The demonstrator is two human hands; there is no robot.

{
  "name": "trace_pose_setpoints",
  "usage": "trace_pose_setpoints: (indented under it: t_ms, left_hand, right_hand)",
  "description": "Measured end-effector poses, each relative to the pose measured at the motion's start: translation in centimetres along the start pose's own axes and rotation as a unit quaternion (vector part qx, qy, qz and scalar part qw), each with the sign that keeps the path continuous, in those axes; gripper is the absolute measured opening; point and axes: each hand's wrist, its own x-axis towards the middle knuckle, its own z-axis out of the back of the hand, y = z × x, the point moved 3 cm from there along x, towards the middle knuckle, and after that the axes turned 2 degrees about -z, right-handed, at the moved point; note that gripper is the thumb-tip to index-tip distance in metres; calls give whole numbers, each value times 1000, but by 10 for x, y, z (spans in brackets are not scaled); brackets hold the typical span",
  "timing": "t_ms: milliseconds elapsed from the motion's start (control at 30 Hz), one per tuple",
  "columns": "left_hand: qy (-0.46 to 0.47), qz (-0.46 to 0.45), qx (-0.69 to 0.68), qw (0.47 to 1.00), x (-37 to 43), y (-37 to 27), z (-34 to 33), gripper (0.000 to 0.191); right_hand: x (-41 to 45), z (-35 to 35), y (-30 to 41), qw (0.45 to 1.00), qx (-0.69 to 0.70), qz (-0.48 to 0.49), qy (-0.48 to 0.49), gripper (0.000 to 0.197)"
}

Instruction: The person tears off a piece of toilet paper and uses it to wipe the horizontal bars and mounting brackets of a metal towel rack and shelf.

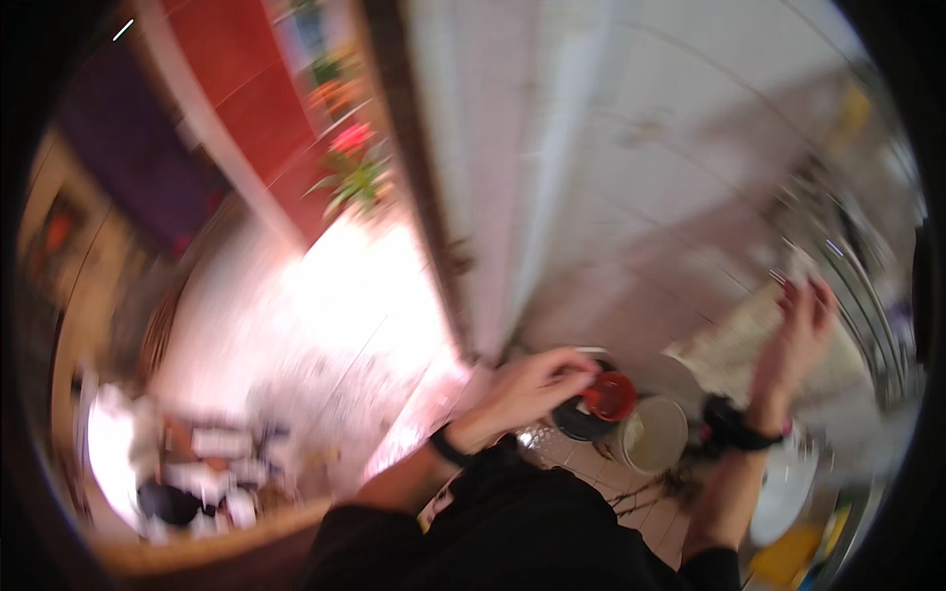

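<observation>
My left hand (547, 380), with a black band at the wrist, has its fingers curled right beside a red plastic cup or bowl (613, 397). Blur hides whether the fingers grip its rim. Below the red vessel is a dark bucket (580, 421), and a pale bucket (654, 436) stands to its right. Raised at the right is my right hand (802, 318), wearing a black watch (743, 428). A pale, blurred thing (800, 262) shows at its fingertips; I cannot make out whether it is held.
A beige surface (761, 332) and curved metal rails (865, 295) lie around my right hand. A dark door frame (417, 148) borders a sunlit floor at left. Beyond it are a potted plant with pink flowers (355, 170) and a cluttered pile (214, 473). A white basin (783, 487) is low right.
</observation>
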Motion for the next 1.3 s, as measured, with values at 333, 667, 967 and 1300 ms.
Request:
trace_pose_setpoints:
  t_ms: [333,667,967,1300]
  left_hand:
    - [-108,0,62,992,-30,-16,31,24]
    - [-156,14,32,987,-53,-1,16,24]
    - [-100,-73,-52,991,-30,27,-12,21]
    - [-76,105,-41,991,-48,16,24,16]
  right_hand:
    - [-19,-30,-31,981,-45,-48,182,31]
    - [13,-31,-14,947,-141,8,288,34]
    - [69,40,82,918,-284,124,249,37]
    - [109,-53,134,837,-394,217,311,23]
